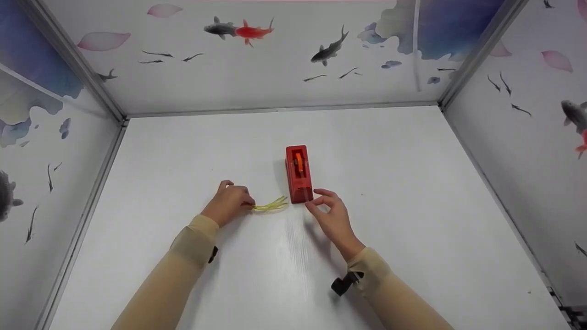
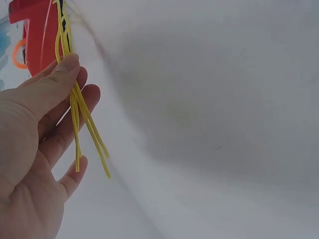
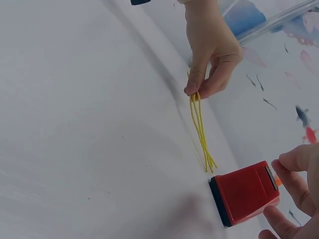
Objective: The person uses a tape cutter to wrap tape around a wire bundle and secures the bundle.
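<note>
My left hand pinches a small bundle of thin yellow wires between thumb and fingers. Their loose ends point right, close to the front of a red tape dispenser. In the left wrist view, the other ends of the wires hang out past the fingers. An orange tape roll sits in the dispenser. At the dispenser's front, my right hand brings thumb and index fingertips together on the end of the clear tape. The right wrist view has those fingertips right at the toothed cutting edge.
Both hands work over a white tabletop. Behind it stands a white back panel printed with fish, with side panels at left and right. Grey metal strips run along the table's edges.
</note>
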### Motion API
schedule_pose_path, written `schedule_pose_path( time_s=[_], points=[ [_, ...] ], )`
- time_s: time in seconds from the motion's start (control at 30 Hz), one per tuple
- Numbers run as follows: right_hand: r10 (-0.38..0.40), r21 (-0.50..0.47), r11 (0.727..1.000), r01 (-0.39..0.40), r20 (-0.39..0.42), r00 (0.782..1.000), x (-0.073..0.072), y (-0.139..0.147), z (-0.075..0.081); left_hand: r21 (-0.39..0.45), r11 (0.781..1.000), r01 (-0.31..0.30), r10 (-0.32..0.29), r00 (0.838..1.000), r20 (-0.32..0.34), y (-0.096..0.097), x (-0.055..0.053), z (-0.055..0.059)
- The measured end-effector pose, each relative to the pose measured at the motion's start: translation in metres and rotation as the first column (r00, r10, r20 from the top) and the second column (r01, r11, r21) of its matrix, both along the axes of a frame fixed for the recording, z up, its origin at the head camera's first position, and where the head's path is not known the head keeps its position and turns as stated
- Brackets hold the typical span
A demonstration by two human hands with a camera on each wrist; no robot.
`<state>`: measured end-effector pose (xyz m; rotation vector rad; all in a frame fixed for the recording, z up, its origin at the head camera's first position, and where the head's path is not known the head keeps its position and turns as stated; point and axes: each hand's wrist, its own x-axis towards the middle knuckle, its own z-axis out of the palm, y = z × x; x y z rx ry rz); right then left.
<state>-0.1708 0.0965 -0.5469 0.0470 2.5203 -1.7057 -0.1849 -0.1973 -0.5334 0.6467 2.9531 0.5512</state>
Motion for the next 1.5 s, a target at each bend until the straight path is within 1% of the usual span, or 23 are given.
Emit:
schedule_pose_path(
  time_s=[0.13, 0.23, 0.3, 0.4, 0.5, 0.6, 0.67, 0.73, 0.83, 0.9, 1.0, 1.1, 1.17, 1.23, 1.37, 1.43, 1.5],
  points=[
    [0.001, 0.006, 1.000, -0.001, -0.020, 1.000, 0.001, 0.001, 0.001, -0.028, 0.999, 0.040, -0.041, 0.999, -0.016, 0.007, 0.008, 0.002],
    [0.000, 0.014, 1.000, 0.000, -0.045, 0.999, 0.001, 0.002, 0.001, -0.064, 0.996, 0.062, -0.065, 0.997, -0.048, 0.014, 0.013, 0.003],
    [-0.005, 0.002, 1.000, 0.005, -0.054, 0.999, 0.001, 0.003, 0.002, -0.075, 0.995, 0.072, -0.078, 0.994, -0.074, 0.019, 0.015, 0.003],
    [-0.009, -0.029, 1.000, 0.007, -0.058, 0.998, 0.000, 0.005, 0.004, -0.069, 0.994, 0.081, -0.088, 0.990, -0.105, 0.029, 0.015, 0.003],
    [-0.003, -0.056, 0.998, 0.001, -0.043, 0.999, 0.001, 0.006, 0.004, -0.063, 0.993, 0.098, -0.105, 0.985, -0.135, 0.039, 0.013, 0.001],
    [0.008, -0.073, 0.997, -0.010, -0.028, 1.000, 0.001, 0.006, 0.002, -0.061, 0.992, 0.112, -0.120, 0.980, -0.156, 0.051, 0.011, -0.001],
    [0.011, -0.073, 0.997, -0.012, -0.017, 1.000, 0.002, 0.006, 0.001, -0.057, 0.992, 0.116, -0.123, 0.980, -0.158, 0.059, 0.008, -0.001],
    [0.012, -0.081, 0.997, -0.012, 0.001, 1.000, 0.002, 0.006, 0.001, -0.048, 0.993, 0.112, -0.118, 0.981, -0.154, 0.067, 0.006, 0.001],
    [0.027, -0.129, 0.991, -0.022, 0.034, 0.999, 0.003, 0.005, 0.001, -0.032, 0.994, 0.101, -0.105, 0.982, -0.156, 0.080, 0.002, 0.004],
    [0.042, -0.178, 0.984, -0.031, 0.060, 0.997, 0.004, 0.005, 0.001, -0.022, 0.995, 0.096, -0.098, 0.981, -0.170, 0.088, 0.000, 0.006],
    [0.059, -0.239, 0.970, -0.036, 0.093, 0.994, 0.005, 0.005, 0.002, -0.011, 0.996, 0.091, -0.091, 0.974, -0.208, 0.097, -0.002, 0.006],
    [0.068, -0.261, 0.965, -0.039, 0.102, 0.992, 0.005, 0.005, 0.002, 0.010, 0.997, 0.077, -0.072, 0.965, -0.250, 0.102, -0.002, 0.005],
    [0.072, -0.264, 0.964, -0.042, 0.104, 0.992, 0.005, 0.006, 0.002, 0.031, 0.998, 0.063, -0.053, 0.963, -0.263, 0.104, -0.002, 0.005],
    [0.071, -0.264, 0.964, -0.041, 0.107, 0.992, 0.004, 0.007, 0.001, 0.055, 0.997, 0.053, -0.036, 0.964, -0.264, 0.105, -0.003, 0.006],
    [0.060, -0.270, 0.963, -0.026, 0.119, 0.991, 0.004, 0.006, -0.001, 0.096, 0.995, 0.033, -0.009, 0.969, -0.245, 0.108, -0.003, 0.006],
    [0.058, -0.269, 0.963, -0.023, 0.122, 0.991, 0.004, 0.005, -0.002, 0.116, 0.993, 0.028, 0.002, 0.968, -0.250, 0.108, -0.003, 0.006],
    [0.061, -0.279, 0.960, -0.025, 0.120, 0.991, 0.004, 0.003, -0.001, 0.127, 0.992, 0.023, 0.011, 0.964, -0.266, 0.108, -0.003, 0.005]
  ],
)
